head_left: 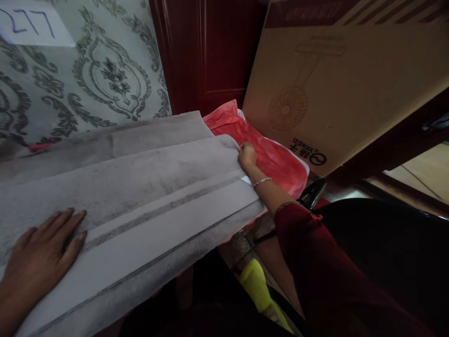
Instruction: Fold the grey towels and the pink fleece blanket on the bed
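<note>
In the head view, my left hand (45,255) lay palm down on a long, mottled grey cloth with pale bands (150,168), its fingers loosely spread and gripping nothing. My right hand (248,157) was at the cloth's far right end, its fingers curled narrow and pinching the edge near a rounded corner. A thin silver bracelet (262,181) circled that wrist, above a wine-red sleeve (326,262), and a small white slip (246,179) showed just beside it. The grey cloth stretched between my hands in lengthwise creases, lying partly over a soft, coral-red cloth with a white edge (280,161), which jutted out past its end.

Behind stood a large brown cardboard box (340,89), printed with a fan drawing and upside-down lettering, next to a dark red, glossy panel (224,47). At the left was grey wallpaper with ornate medallions (115,79), with a white paper marked 277 (35,23) in front. Below my right arm was something bright yellow (257,285), too obscured to identify.
</note>
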A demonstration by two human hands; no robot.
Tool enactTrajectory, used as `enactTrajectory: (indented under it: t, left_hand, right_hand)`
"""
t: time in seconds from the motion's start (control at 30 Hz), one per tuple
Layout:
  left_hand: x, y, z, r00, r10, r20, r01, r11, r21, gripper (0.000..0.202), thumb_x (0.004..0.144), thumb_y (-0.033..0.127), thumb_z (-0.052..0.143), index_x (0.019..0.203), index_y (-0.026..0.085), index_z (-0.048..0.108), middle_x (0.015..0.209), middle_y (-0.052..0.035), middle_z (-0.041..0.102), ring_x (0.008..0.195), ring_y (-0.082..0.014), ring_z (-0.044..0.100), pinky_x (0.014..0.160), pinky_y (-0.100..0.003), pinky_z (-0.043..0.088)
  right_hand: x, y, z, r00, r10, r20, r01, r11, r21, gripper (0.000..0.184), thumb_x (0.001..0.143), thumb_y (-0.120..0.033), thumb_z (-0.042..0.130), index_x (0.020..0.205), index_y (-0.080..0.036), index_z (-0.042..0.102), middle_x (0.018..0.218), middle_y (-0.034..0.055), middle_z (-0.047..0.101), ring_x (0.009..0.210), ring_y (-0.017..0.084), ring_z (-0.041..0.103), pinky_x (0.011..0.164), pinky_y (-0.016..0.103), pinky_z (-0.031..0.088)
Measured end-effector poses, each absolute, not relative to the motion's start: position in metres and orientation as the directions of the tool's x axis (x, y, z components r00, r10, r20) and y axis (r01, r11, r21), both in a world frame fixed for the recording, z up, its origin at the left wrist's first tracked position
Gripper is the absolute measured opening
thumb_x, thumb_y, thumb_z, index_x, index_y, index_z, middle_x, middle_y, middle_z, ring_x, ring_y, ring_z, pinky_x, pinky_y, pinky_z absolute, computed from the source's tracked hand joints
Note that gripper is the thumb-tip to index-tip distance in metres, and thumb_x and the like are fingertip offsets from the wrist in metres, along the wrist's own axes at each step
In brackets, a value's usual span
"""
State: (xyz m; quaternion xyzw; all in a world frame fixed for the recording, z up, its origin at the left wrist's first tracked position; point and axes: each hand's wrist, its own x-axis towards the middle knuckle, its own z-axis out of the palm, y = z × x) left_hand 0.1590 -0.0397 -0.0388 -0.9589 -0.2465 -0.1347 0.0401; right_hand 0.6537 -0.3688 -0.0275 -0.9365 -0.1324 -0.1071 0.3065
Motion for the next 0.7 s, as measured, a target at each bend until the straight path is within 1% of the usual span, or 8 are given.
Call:
enactTrajectory:
  t: [0.07, 0.13, 0.23, 0.37, 0.53, 0.6, 0.67, 0.7]
  left_hand:
    - [0.158, -0.039, -0.040, 0.842, 0.465, 0.274, 0.483, -0.875, 0.002, 0.074, 0.094, 0.053, 0.020, 0.162, 0.027, 0.025, 0.161, -0.0119, 0.040, 0.155, -0.0300, 0.023, 0.122, -0.057, 0.022]
    - [0.158, -0.040, -0.040, 0.842, 0.467, 0.271, 0.485, -0.874, 0.000, 0.073, 0.094, 0.053, 0.020, 0.162, 0.026, 0.026, 0.162, -0.0120, 0.040, 0.155, -0.0297, 0.024, 0.123, -0.056, 0.022]
    - [0.159, -0.042, -0.038, 0.846, 0.458, 0.274, 0.480, -0.877, -0.014, 0.073, 0.095, 0.052, 0.019, 0.160, 0.020, 0.031, 0.160, -0.0152, 0.040, 0.155, -0.0302, 0.025, 0.123, -0.055, 0.022]
    - [0.160, -0.042, -0.037, 0.852, 0.439, 0.286, 0.466, -0.884, -0.030, 0.075, 0.094, 0.052, 0.020, 0.155, 0.014, 0.040, 0.157, -0.0207, 0.043, 0.153, -0.0345, 0.028, 0.122, -0.057, 0.023]
    - [0.161, -0.043, -0.034, 0.847, 0.446, 0.290, 0.480, -0.876, -0.053, 0.075, 0.095, 0.051, 0.018, 0.150, 0.010, 0.049, 0.155, -0.0217, 0.047, 0.151, -0.0351, 0.033, 0.121, -0.057, 0.025]
    - [0.161, -0.044, -0.033, 0.847, 0.445, 0.292, 0.480, -0.875, -0.060, 0.077, 0.095, 0.051, 0.016, 0.147, 0.008, 0.052, 0.154, -0.0225, 0.048, 0.150, -0.0360, 0.034, 0.120, -0.058, 0.026]
    - [0.161, -0.046, -0.032, 0.847, 0.437, 0.302, 0.472, -0.881, -0.047, 0.078, 0.095, 0.052, 0.017, 0.149, 0.007, 0.051, 0.154, -0.0230, 0.048, 0.149, -0.0375, 0.035, 0.119, -0.059, 0.028]
    - [0.161, -0.046, -0.031, 0.844, 0.435, 0.315, 0.467, -0.884, -0.032, 0.077, 0.095, 0.052, 0.018, 0.153, 0.010, 0.046, 0.154, -0.0201, 0.049, 0.149, -0.0374, 0.036, 0.119, -0.060, 0.030]
  right_hand:
    - [0.654, -0.367, -0.031, 0.949, 0.187, 0.253, 0.299, -0.782, -0.547, 0.023, 0.099, -0.023, 0.045, 0.109, -0.017, 0.065, 0.115, 0.0123, 0.069, 0.101, 0.024, 0.062, 0.088, 0.033, 0.049]
    - [0.654, -0.367, -0.032, 0.951, 0.192, 0.243, 0.298, -0.782, -0.548, 0.021, 0.098, -0.022, 0.047, 0.107, -0.017, 0.065, 0.116, 0.0124, 0.070, 0.101, 0.023, 0.063, 0.088, 0.033, 0.049]
    - [0.653, -0.369, -0.030, 0.951, 0.198, 0.238, 0.299, -0.783, -0.545, 0.021, 0.099, -0.022, 0.047, 0.108, -0.017, 0.065, 0.120, 0.0131, 0.069, 0.103, 0.023, 0.063, 0.089, 0.033, 0.048]
    - [0.650, -0.369, -0.024, 0.955, 0.204, 0.214, 0.289, -0.795, -0.533, 0.020, 0.098, -0.021, 0.049, 0.109, -0.017, 0.066, 0.116, 0.0137, 0.071, 0.103, 0.025, 0.065, 0.088, 0.033, 0.048]
    - [0.647, -0.364, -0.017, 0.958, 0.197, 0.208, 0.278, -0.812, -0.513, 0.027, 0.101, -0.024, 0.044, 0.118, -0.017, 0.063, 0.122, 0.0142, 0.070, 0.109, 0.025, 0.065, 0.089, 0.033, 0.048]
    - [0.645, -0.362, -0.018, 0.961, 0.204, 0.185, 0.270, -0.824, -0.499, 0.028, 0.102, -0.025, 0.043, 0.119, -0.016, 0.063, 0.122, 0.0154, 0.070, 0.109, 0.026, 0.065, 0.088, 0.033, 0.048]
    - [0.643, -0.362, -0.019, 0.964, 0.218, 0.153, 0.265, -0.837, -0.479, 0.027, 0.102, -0.024, 0.045, 0.119, -0.015, 0.063, 0.120, 0.0164, 0.071, 0.109, 0.027, 0.065, 0.088, 0.033, 0.048]
    - [0.642, -0.363, -0.019, 0.964, 0.226, 0.139, 0.265, -0.842, -0.469, 0.028, 0.101, -0.024, 0.045, 0.120, -0.015, 0.063, 0.120, 0.0165, 0.071, 0.109, 0.027, 0.066, 0.087, 0.033, 0.048]
